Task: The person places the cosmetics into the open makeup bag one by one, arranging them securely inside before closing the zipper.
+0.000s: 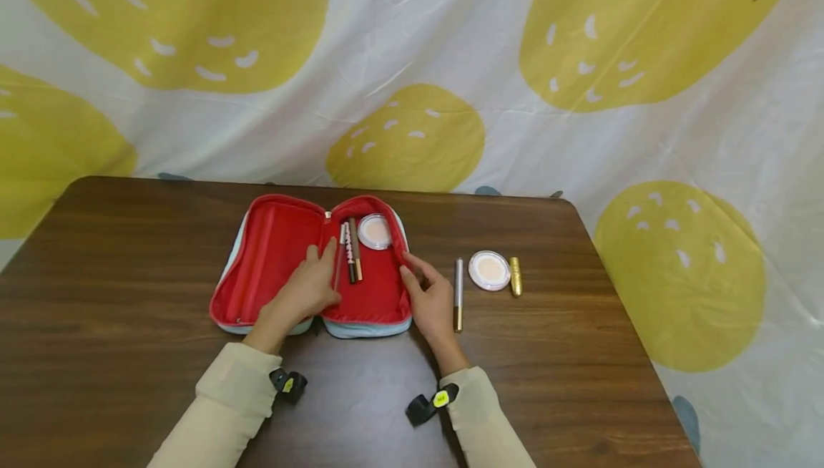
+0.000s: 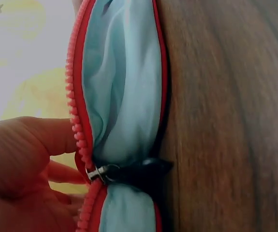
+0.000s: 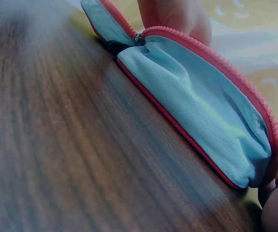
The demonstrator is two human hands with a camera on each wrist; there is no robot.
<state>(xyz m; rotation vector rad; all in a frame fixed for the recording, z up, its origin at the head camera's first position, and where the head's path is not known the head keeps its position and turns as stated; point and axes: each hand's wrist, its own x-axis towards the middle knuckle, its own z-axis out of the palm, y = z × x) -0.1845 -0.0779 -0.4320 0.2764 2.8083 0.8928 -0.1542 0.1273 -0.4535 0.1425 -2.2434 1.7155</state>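
Observation:
A zip pouch (image 1: pixel 373 329), light blue outside and red inside, lies unfolded on the table. My left hand (image 1: pixel 305 285) reaches over its middle fold, fingers extended and spread, beside a thin silver-tipped pencil (image 1: pixel 342 234). In the left wrist view the thumb is right at the red zipper (image 2: pixel 76 116). Next to that pencil lie a pink-and-black patterned pencil (image 1: pixel 350 257) and a brown pencil (image 1: pixel 355 242) with a gold end. A round powder compact (image 1: pixel 374 232) sits above them. My right hand (image 1: pixel 433 303) pinches the pouch's right rim; its fingertips are partly hidden in the right wrist view.
To the right of the pouch on the brown table (image 1: pixel 547 382) lie a silver-and-gold tube (image 1: pixel 458 296), a second round compact (image 1: pixel 489 270) and a small gold tube (image 1: pixel 516 277). A curtain (image 1: pixel 502 146) with yellow fruit prints hangs behind the table's back edge.

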